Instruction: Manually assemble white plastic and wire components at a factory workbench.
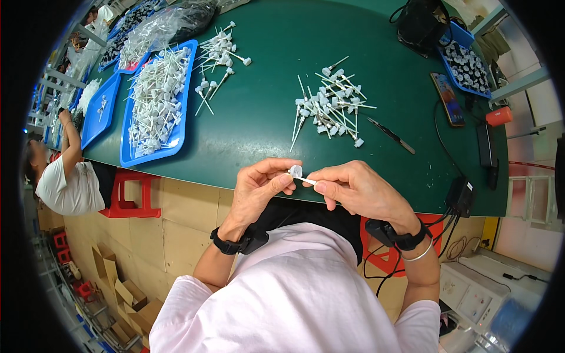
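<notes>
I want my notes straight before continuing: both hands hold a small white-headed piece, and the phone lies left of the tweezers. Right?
Not quite: the head view shows the phone to the right of the tweezers. Left hand and right hand do hold a small white-headed piece.

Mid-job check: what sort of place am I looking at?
Probably a small-parts assembly workshop: a blue tray is heaped with similar white-headed pieces, a loose pile lies on the green table, and tweezers lie beside that pile.
</notes>
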`<state>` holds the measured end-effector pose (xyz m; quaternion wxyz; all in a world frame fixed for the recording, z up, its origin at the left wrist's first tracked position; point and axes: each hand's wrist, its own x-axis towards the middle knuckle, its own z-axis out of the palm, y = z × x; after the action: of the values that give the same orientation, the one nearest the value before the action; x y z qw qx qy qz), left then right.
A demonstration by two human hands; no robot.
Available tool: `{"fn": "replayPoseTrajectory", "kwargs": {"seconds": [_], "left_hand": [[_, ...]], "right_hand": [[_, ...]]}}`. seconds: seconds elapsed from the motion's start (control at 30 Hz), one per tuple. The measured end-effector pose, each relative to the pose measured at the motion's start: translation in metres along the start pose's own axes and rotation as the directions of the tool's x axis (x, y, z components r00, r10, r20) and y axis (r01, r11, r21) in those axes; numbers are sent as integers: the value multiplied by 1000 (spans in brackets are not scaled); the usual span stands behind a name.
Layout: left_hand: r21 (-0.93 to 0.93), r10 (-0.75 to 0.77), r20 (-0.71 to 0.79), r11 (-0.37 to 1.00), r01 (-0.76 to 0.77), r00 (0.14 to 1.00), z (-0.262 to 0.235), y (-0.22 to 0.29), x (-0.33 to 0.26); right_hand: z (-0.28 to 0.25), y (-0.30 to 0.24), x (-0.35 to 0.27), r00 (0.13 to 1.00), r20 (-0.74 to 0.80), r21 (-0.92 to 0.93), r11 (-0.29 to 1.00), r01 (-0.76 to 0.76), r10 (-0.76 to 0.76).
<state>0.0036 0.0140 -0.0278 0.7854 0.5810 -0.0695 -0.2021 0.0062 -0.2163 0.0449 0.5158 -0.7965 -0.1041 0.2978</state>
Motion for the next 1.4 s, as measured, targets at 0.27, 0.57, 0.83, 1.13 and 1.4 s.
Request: {"fn": "replayPoseTrajectory", "kwargs": {"seconds": [0.27,0.57,0.83,1.13,1.4], "left_hand": [[23,5,-32,1000,-5,999,4,1,0],[31,17,-22,999,-16,1000,5,0,0],[36,24,-20,999,-23,1000,5,0,0],[49,23,-34,999,-21,999,5,-1,0],[38,18,-35,999,-17,999,5,-1,0]], "right_hand": [[-2,2,-1,1000,11,-6,1000,4,-4],[0,0,-1,1000,7,30,999,-26,26],[4,-3,-3,1000,-14,44,999,-18,18],[1,-3,-4,999,2,59,997,-40,40],[-1,-2,-2,998,32,55,997,-58,57]]}}
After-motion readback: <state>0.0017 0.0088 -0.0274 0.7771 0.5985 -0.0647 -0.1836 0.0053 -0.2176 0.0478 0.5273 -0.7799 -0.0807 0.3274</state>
